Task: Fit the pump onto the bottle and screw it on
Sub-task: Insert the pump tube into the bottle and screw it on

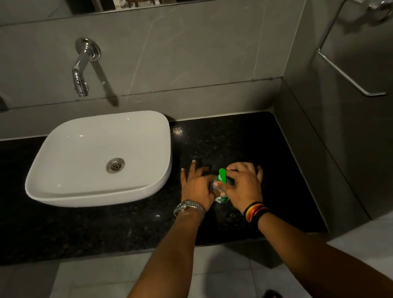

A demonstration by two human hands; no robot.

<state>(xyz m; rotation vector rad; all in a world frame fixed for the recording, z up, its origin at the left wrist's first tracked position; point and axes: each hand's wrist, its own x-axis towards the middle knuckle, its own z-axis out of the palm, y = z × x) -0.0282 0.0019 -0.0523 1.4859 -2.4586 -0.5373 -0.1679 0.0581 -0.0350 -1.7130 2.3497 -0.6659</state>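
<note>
Two hands meet over one small bottle (221,197) standing on the black speckled countertop (240,136), to the right of the white basin (62,154) and closer to the counter's front edge than to its back wall edge. The bottle stands upright, so its long axis runs vertically and points roughly toward the camera; only a sliver of its pale body and green label shows between the wrists. The green pump (222,175) sits on top of the bottle, its spout pointing away toward the back edge of the counter. The right hand (243,185) is curled narrowly over the pump collar from the right side, fingers wrapped around it; the collar itself is hidden under the fingers, so thread engagement cannot be told. The left hand (197,187) presses against the bottle from the left, thumb and palm on the body, with the remaining fingers spread wide and flat toward the basin. Both hands touch the assembly; the right hand is the one placed on the turning part. Judgement: the coming move is a rotation about the vertical axis, with the left hand resisting counter-rotation. The pump appears to be smooth moulded plastic, the bottle glossy, the counter polished stone; a slick bottle on a polished surface may spin unless held firmly.
</note>
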